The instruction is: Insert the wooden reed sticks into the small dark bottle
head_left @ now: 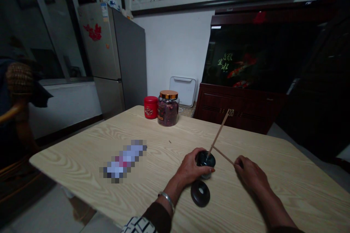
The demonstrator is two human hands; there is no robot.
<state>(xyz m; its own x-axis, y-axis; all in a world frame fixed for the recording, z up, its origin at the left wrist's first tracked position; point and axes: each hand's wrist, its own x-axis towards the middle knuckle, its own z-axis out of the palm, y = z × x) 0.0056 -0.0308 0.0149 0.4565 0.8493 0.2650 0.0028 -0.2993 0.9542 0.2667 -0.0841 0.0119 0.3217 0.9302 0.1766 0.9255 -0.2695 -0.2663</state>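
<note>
My left hand point(193, 165) is closed around a small dark, glossy jar point(206, 160) on the wooden table. A long thin wooden stick point(221, 129) leans up out of the jar's mouth, tilted to the right. My right hand point(251, 174) pinches the end of a second thin wooden stick point(224, 155), whose far tip meets or passes close to the first stick just above the jar; contact cannot be made out. On the near side of the jar lies a round dark lid point(200, 193) with a pale spot in its middle. The inside of the jar is too dark to read.
At the table's point(90, 160) far edge stand a red canister point(151, 107) and a clear jar point(168, 111) with a copper-coloured lid and dark reddish contents. A blurred-out flat object point(124, 162) lies to the left. Behind are a fridge point(102, 43) and a fish tank point(246, 58).
</note>
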